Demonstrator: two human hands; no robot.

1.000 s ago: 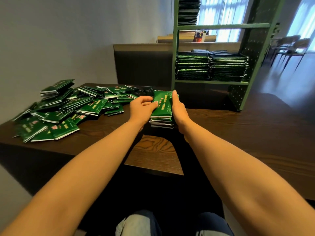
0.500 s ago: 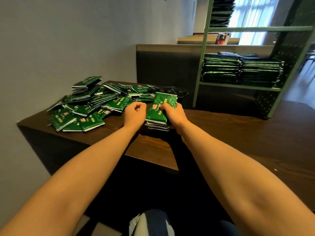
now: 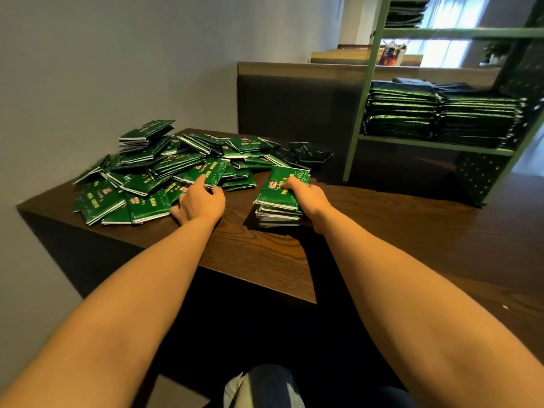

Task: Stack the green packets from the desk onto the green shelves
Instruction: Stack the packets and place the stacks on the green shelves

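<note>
My left hand (image 3: 201,203) has left the small stack and moved over to the loose pile of green packets (image 3: 164,169), where it now lies open, fingers spread, with the fingertips touching a packet at the pile's near edge. A second ago it was pressed against the stack's left side. My right hand (image 3: 307,198) has stayed put: it grips the small stack (image 3: 279,201) from the right, thumb on the top packet, the stack standing on the desk. The view has swung left, so the pile sits nearer the middle. The dark wooden desk (image 3: 265,254) meets a plain grey wall (image 3: 117,69) on the left. On the right stand the green shelves (image 3: 435,145), holding two neat stacks of packets, with bright windows behind them.
</note>
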